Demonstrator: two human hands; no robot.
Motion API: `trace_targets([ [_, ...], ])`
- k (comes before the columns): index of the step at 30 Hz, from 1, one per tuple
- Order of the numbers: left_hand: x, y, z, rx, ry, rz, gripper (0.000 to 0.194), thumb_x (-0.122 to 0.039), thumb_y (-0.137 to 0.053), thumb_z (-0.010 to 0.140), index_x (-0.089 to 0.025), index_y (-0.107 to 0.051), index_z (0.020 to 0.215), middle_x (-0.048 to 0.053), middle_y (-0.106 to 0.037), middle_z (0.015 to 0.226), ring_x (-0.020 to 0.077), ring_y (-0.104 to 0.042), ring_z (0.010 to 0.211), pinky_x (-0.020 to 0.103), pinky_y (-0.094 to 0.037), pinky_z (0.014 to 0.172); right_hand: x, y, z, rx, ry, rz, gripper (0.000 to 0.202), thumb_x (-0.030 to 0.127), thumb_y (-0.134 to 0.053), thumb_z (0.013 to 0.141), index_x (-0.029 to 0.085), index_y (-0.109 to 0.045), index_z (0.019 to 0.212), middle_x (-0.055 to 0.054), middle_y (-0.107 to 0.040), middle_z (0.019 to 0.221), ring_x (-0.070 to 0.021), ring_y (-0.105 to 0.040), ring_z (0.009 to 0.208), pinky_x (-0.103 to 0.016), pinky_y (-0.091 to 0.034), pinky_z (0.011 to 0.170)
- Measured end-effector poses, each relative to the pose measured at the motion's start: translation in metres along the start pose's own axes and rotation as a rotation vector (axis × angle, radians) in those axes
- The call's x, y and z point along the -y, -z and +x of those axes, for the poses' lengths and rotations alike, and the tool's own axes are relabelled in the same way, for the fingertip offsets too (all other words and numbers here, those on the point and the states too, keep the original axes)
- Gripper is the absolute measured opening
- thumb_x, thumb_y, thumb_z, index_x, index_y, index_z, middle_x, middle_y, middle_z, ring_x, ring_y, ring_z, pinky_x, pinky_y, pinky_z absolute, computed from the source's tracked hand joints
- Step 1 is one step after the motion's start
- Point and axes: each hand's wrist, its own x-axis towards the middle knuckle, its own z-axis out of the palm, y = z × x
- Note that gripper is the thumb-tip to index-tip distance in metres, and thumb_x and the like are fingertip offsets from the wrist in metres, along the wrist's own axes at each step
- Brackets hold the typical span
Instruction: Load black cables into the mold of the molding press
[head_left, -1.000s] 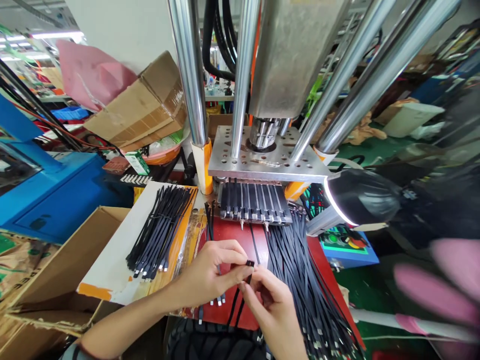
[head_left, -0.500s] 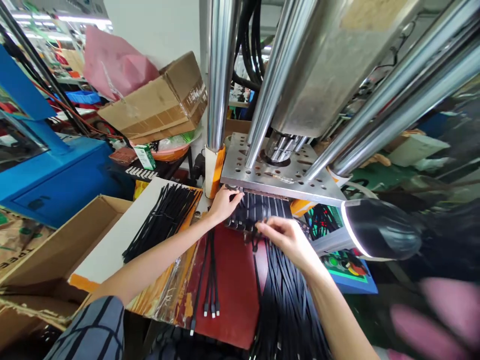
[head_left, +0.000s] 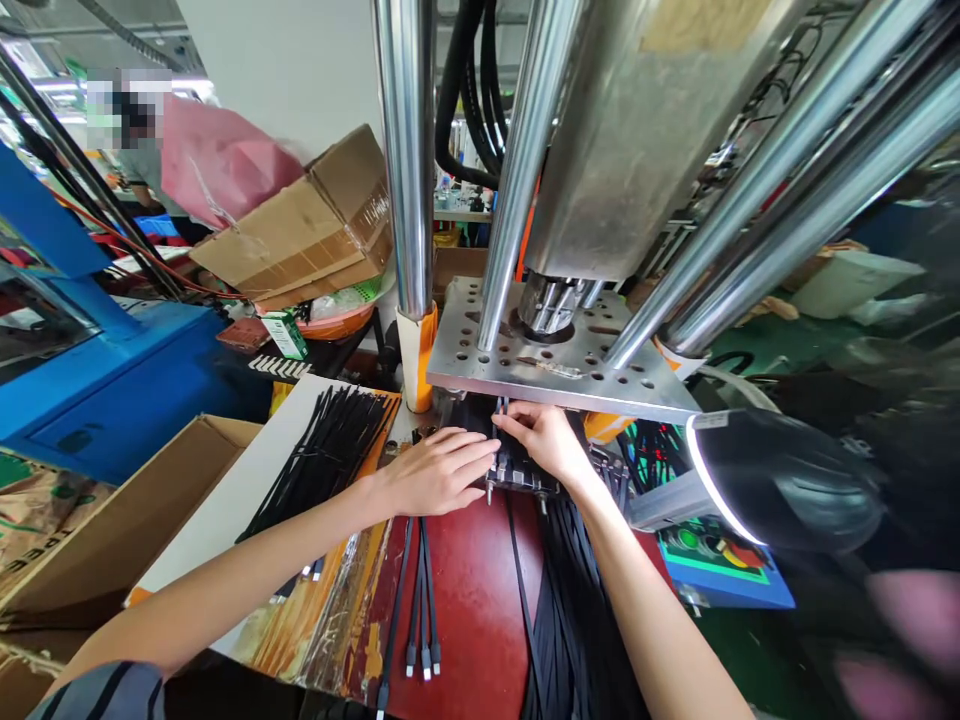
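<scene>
My left hand [head_left: 439, 470] lies flat with fingers spread on the left end of the dark mould block [head_left: 517, 470] under the press plate [head_left: 555, 372]. My right hand [head_left: 544, 440] rests on the same block, fingertips pinching a black cable end at its top edge. A few black cables [head_left: 420, 590] with metal plugs lie on the red mat [head_left: 469, 610] below my left hand. A thick pile of black cables [head_left: 570, 610] runs down the mat under my right forearm.
A bundle of black cables [head_left: 322, 455] lies on a white board at left, over an open cardboard box [head_left: 97, 540]. Chrome press columns [head_left: 405, 160] rise ahead. A black lamp [head_left: 780, 480] shines at right above a control panel [head_left: 720, 560]. A blue machine [head_left: 112, 380] stands left.
Both hands went from handling a cable plug near me up to the mould block. Since half a second ago my left hand slid down onto the block and my right moved up to its top edge.
</scene>
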Motion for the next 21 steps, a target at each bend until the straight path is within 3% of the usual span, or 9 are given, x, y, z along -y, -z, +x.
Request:
trace_targets([
  [7,-0.009,-0.003,0.009,0.016,0.033,0.067,0.033,-0.027,-0.056,0.101,-0.011,-0.066,0.128,0.021,-0.062,0.146,0.0344,-0.057,0.137,0.055,-0.046,0.115,-0.008,-0.003,-0.003,-0.049,0.021,-0.008,0.044,0.057,-0.062,0.091,0.016,-0.075,0.084,-0.001,-0.065,0.069,-0.0132,-0.044,0.059,-0.029,-0.038,0.060],
  [11,-0.021,-0.002,0.010,0.044,0.069,0.141,0.045,-0.039,-0.060,0.100,-0.013,-0.062,0.136,0.022,-0.059,0.148,0.0360,-0.053,0.140,0.056,-0.043,0.116,-0.012,-0.001,-0.003,-0.041,0.020,-0.001,0.043,0.052,-0.065,0.089,0.013,-0.076,0.104,-0.002,-0.069,0.074,-0.0135,-0.050,0.059,-0.027,-0.042,0.058],
  [15,-0.035,-0.010,0.010,0.044,0.143,0.223,0.053,-0.042,-0.060,0.101,-0.013,-0.054,0.145,0.021,-0.055,0.152,0.0359,-0.048,0.145,0.055,-0.036,0.121,-0.010,-0.003,-0.003,-0.111,0.004,-0.075,0.032,0.041,-0.066,0.091,0.012,-0.074,0.103,-0.004,-0.071,0.076,-0.0142,-0.054,0.059,-0.029,-0.047,0.062],
  [18,-0.048,-0.020,0.010,0.054,0.234,0.277,0.056,-0.040,-0.058,0.101,-0.012,-0.050,0.149,0.024,-0.050,0.156,0.0371,-0.044,0.148,0.057,-0.033,0.123,-0.004,-0.004,-0.018,-0.198,-0.009,-0.172,0.029,0.030,-0.059,0.095,0.011,-0.074,0.110,-0.009,-0.071,0.089,-0.0172,-0.060,0.068,-0.032,-0.051,0.071],
  [21,-0.056,-0.025,0.011,0.071,0.274,0.273,0.063,-0.044,-0.059,0.100,-0.007,-0.048,0.151,0.028,-0.042,0.161,0.0408,-0.038,0.152,0.061,-0.029,0.123,0.005,-0.004,-0.046,-0.168,0.028,-0.296,0.036,0.012,-0.048,0.094,0.014,-0.078,0.114,-0.012,-0.066,0.101,-0.0211,-0.064,0.087,-0.033,-0.052,0.084],
])
